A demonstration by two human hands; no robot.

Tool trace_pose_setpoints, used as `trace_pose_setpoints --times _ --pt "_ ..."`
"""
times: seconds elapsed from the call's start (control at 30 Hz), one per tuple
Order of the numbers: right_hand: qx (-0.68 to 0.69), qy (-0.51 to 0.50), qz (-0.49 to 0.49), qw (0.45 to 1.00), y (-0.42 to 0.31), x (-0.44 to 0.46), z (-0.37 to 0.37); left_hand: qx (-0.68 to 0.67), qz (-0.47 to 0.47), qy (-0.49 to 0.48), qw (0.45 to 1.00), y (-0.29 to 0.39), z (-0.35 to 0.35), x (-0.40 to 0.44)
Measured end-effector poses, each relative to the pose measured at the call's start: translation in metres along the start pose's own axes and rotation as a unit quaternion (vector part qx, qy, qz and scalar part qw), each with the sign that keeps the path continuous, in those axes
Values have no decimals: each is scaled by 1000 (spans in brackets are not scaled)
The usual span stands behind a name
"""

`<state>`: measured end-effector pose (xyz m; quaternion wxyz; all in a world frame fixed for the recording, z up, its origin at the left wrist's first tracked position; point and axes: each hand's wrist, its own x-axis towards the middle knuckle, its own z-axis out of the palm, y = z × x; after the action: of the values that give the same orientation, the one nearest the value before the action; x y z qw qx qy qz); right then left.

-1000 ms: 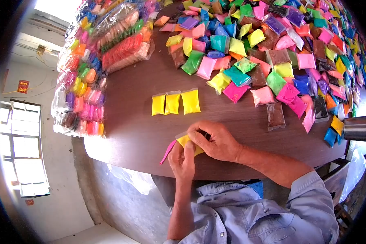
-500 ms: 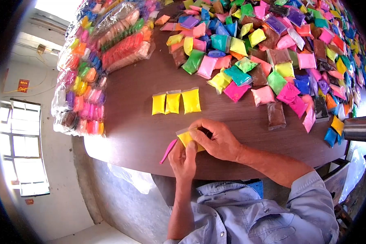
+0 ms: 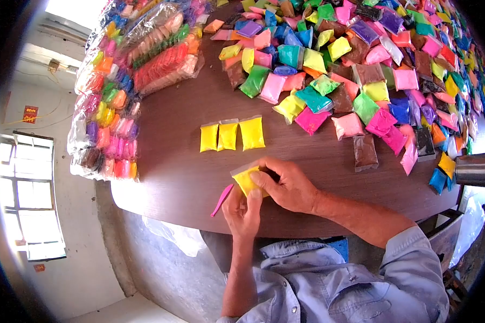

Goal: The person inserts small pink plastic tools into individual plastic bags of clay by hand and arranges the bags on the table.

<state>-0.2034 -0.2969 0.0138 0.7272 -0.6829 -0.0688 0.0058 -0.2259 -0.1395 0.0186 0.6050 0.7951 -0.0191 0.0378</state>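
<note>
Between my two hands, close to the table's front edge, is a small yellow clay packet (image 3: 244, 181) in clear plastic. My left hand (image 3: 241, 211) pinches its lower side with the thumb on top. My right hand (image 3: 291, 187) grips the upper right part, thumb pressed on the face and fingers behind, partly hidden. A pink plastic tool (image 3: 221, 201) shows beside my left fingers; whether they touch it I cannot tell. Beyond my hands, three yellow packets (image 3: 228, 134) lie flat side by side in a row.
A large heap of packets in many colours (image 3: 328, 81) covers the back and right of the brown table (image 3: 172, 161). Clear bags of sorted packets (image 3: 110, 124) are stacked along the left edge. A metal cylinder (image 3: 473, 170) stands at the far right.
The yellow packet in my hands has turned slightly, and more of its face shows. Both hands stay in nearly the same place.
</note>
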Motion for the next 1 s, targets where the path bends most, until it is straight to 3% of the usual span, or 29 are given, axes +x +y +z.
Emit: trace_pose_setpoints --times 0.13,0.2,0.6,1.0 --pt "6 0 1 1000 -4 1 -1 5 17 0 1000 -1 0 2" --pt "-11 -5 -2 1000 -7 1 -3 77 40 1 996 -1 -2 2" --pt "21 -11 18 1000 -3 0 -2 -28 -19 28 999 0 2 -1" --pt "-16 -13 -5 1000 -7 1 -4 37 16 24 999 -3 1 2"
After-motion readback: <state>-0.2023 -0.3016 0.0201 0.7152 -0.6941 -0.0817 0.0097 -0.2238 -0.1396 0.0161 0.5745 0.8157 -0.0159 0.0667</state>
